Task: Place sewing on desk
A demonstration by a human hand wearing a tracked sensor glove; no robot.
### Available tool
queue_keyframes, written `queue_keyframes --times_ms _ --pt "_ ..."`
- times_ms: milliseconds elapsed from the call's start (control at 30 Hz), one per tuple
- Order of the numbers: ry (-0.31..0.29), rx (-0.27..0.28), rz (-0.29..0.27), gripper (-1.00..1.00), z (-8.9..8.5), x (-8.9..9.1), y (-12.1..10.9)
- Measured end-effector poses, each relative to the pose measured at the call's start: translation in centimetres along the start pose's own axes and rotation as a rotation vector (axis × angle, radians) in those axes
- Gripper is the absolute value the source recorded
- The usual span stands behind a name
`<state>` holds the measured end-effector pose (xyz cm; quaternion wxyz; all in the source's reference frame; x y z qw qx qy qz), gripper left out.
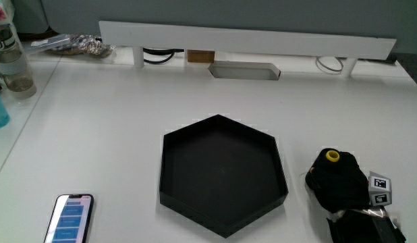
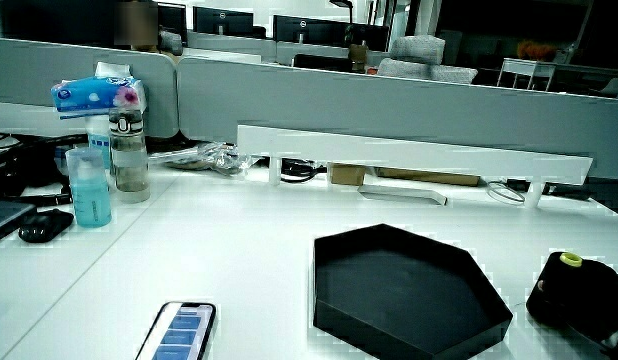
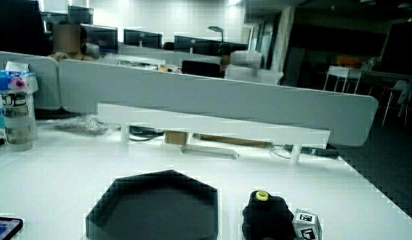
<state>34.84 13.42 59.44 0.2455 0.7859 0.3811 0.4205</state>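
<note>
The gloved hand (image 1: 340,179) is low on the white table, beside the black hexagonal tray (image 1: 188,202) and near the table's edge closest to the person. Its fingers curl around a small dark sewing spool, of which only the yellow top (image 1: 332,156) pokes out above the glove. The patterned cube (image 1: 379,188) sits on the back of the hand. Both side views show the hand (image 2: 579,290) (image 3: 267,215) with the yellow top (image 2: 570,261) (image 3: 261,196) next to the tray (image 2: 389,340) (image 3: 153,230). Nothing lies in the tray.
A phone (image 1: 70,218) with a lit screen lies at the table's near edge, with the tray between it and the hand. A clear bottle (image 1: 13,57), a blue cup (image 2: 89,187) and a tissue pack (image 2: 94,92) stand at one table edge. A long white shelf (image 1: 249,37) runs along the low partition.
</note>
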Motion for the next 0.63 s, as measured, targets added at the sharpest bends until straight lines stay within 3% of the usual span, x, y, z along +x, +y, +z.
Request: queue_keyframes --times_ms 133,233,267,300,467,533,633 --pt "0.036 -0.045 -0.013 -0.33 -0.4 -0.1 0.4" --pt "0.062 -0.121 -0.033 -0.53 -0.5 0.0 0.7" --pt "0.073 -0.167 -0.042 -0.60 -0.5 0.3 0.7" --pt "0.090 -0.178 -0.029 -0.67 -0.5 1.6 1.6" --pt "0.347 -0.197 0.088 -1.00 0.0 5.5 0.0" --pt "0.451 -0.203 0.136 -1.00 0.2 7.1 -0.6" --pt "0.438 -0.220 0.158 -1.00 0.3 7.3 -0.7"
